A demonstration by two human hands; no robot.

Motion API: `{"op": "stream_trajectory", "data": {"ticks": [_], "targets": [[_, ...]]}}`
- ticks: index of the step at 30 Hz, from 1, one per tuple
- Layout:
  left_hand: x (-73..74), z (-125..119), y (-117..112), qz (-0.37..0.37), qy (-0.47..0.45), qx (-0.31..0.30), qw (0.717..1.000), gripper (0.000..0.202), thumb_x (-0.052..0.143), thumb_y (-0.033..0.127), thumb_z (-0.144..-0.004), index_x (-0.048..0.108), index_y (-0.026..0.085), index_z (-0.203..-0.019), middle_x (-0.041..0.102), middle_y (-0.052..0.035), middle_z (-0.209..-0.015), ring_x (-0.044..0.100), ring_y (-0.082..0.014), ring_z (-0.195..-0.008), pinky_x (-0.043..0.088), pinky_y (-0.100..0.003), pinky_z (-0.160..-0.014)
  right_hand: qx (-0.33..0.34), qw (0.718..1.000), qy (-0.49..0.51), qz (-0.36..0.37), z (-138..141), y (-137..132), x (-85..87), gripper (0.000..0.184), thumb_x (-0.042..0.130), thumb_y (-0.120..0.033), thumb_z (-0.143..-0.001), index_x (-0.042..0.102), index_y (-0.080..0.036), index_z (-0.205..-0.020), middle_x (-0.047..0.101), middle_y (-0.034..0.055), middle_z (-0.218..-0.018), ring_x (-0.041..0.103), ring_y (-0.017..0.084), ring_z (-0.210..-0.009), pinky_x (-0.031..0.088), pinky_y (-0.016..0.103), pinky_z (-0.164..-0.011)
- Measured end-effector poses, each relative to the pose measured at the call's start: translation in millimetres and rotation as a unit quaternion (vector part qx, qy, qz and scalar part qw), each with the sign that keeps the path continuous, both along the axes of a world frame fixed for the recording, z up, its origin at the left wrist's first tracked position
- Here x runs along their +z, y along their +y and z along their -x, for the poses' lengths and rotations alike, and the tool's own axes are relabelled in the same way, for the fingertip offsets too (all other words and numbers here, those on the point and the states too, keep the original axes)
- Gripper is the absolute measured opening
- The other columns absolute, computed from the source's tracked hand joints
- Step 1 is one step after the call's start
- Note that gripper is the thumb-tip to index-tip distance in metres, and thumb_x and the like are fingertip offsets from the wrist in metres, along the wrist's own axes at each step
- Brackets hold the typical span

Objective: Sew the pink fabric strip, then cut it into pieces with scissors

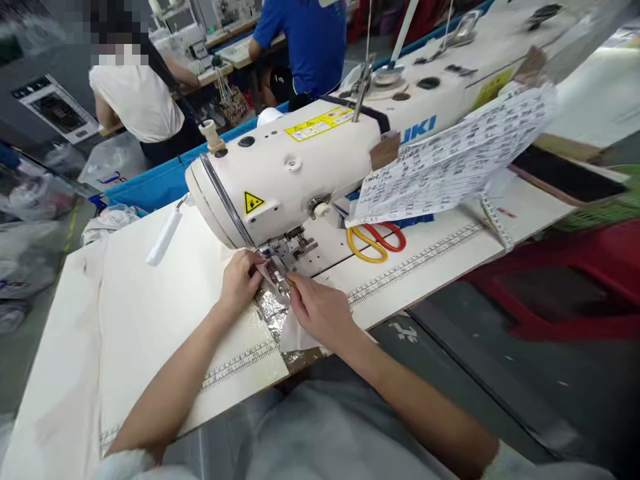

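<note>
Close to the needle area of a white sewing machine (280, 167), my left hand (240, 283) pinches the edge of a thin pale piece of fabric (296, 333). From the other side my right hand (323, 310) is closed on the same fabric, thumb and fingers together just in front of the presser foot. A loose part of the cloth hangs down toward the table's front edge below my right hand. Shiny clear tape or film (273, 310) covers the machine bed between the hands. The fingertips partly hide the fabric's edge.
Scissors with yellow and red handles (367, 248) lie right of the needle. Printed paper sheets (450, 160) lean on the machine arm. A white-handled tool (165, 237) lies at left. Printed ruler strips (415, 263) run along the front edge. Two people sit beyond the table.
</note>
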State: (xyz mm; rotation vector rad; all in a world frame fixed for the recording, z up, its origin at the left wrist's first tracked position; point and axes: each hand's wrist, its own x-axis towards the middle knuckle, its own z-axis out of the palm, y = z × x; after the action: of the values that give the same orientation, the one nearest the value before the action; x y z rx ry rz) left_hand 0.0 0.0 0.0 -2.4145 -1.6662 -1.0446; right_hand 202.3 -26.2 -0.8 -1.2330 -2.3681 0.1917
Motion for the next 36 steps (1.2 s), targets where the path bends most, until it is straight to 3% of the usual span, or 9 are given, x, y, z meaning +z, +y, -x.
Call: {"op": "stream_trajectory", "data": {"ticks": [5,8,11,14,19,25,29,36], "targets": [[-0.8,-1,-2,-0.041,0.062,-0.021,0.997,0.013,0.052,0.008,-0.082,0.058,0.018,-0.089,0.063,-0.0063,-0.088,0.059,-0.0195,-0.084,0.053,-0.032,-0.071,-0.004,1.000,-0.016,0.009,3,2,0.6,0.031,0.036,-0.023,-0.098,0.054,-0.015,-0.122,0.070,0.0085,-0.100,0.066,0.018,-0.071,0.035,0.026,-0.050],[4.3,-2,-5,-0.029,0.088,-0.052,0.994,0.013,0.050,0.009,-0.084,0.059,0.016,-0.090,0.063,-0.0079,-0.091,0.058,-0.0207,-0.087,0.054,-0.035,-0.073,-0.010,1.000,-0.011,0.006,0,-3,2.6,0.032,0.037,-0.021,-0.097,0.054,-0.012,-0.123,0.070,0.0095,-0.099,0.067,0.020,-0.075,0.038,0.027,-0.053],[12.8,-3,-10,-0.001,0.090,-0.080,0.993,0.018,0.047,0.007,-0.086,0.061,0.015,-0.094,0.062,-0.0097,-0.096,0.056,-0.0213,-0.090,0.055,-0.037,-0.076,0.000,0.999,0.042,0.024,-15,-15,5.1,0.028,0.039,-0.018,-0.094,0.056,-0.013,-0.116,0.070,0.0071,-0.093,0.065,0.020,-0.071,0.038,0.027,-0.052],[20.1,-4,-16,0.024,0.122,-0.093,0.988,0.024,0.045,0.004,-0.086,0.063,0.013,-0.098,0.061,-0.0111,-0.099,0.054,-0.0223,-0.091,0.055,-0.037,-0.075,0.054,0.985,0.125,0.104,-44,-34,9.1,0.022,0.038,-0.016,-0.093,0.057,-0.017,-0.104,0.068,0.0031,-0.081,0.062,0.016,-0.064,0.040,0.025,-0.053],[20.6,-16,-25,0.031,0.193,-0.044,0.980,0.028,0.042,0.003,-0.086,0.065,0.009,-0.101,0.060,-0.0147,-0.103,0.051,-0.0258,-0.093,0.056,-0.041,-0.077,0.147,0.951,0.179,0.205,-92,-73,17.2,0.027,0.035,-0.012,-0.093,0.054,-0.022,-0.110,0.065,0.0011,-0.088,0.062,0.012,-0.068,0.044,0.022,-0.061],[16.6,-35,-38,0.050,0.198,0.035,0.978,0.028,0.041,0.008,-0.090,0.060,0.007,-0.111,0.059,-0.0163,-0.113,0.050,-0.0284,-0.103,0.054,-0.044,-0.083,0.123,0.958,0.160,0.205,-112,-95,15.7,0.025,0.037,-0.015,-0.093,0.054,-0.023,-0.109,0.067,0.0015,-0.087,0.064,0.014,-0.067,0.046,0.023,-0.059],[13.0,-37,-44,0.049,0.219,0.034,0.974,0.033,0.039,0.010,-0.091,0.055,0.009,-0.120,0.058,-0.0155,-0.121,0.049,-0.0290,-0.113,0.051,-0.043,-0.087,0.110,0.956,0.155,0.223,-114,-94,11.4,0.024,0.039,-0.018,-0.093,0.056,-0.023,-0.109,0.068,0.0018,-0.087,0.065,0.014,-0.070,0.048,0.022,-0.061],[10.2,-34,-46,0.053,0.252,0.032,0.966,0.036,0.038,0.009,-0.091,0.054,0.007,-0.122,0.058,-0.0150,-0.126,0.050,-0.0278,-0.114,0.049,-0.040,-0.086,0.079,0.938,0.173,0.292,-115,-92,1.1,0.024,0.043,-0.027,-0.093,0.062,-0.022,-0.107,0.070,0.0039,-0.090,0.066,0.015,-0.076,0.051,0.021,-0.067]]}}
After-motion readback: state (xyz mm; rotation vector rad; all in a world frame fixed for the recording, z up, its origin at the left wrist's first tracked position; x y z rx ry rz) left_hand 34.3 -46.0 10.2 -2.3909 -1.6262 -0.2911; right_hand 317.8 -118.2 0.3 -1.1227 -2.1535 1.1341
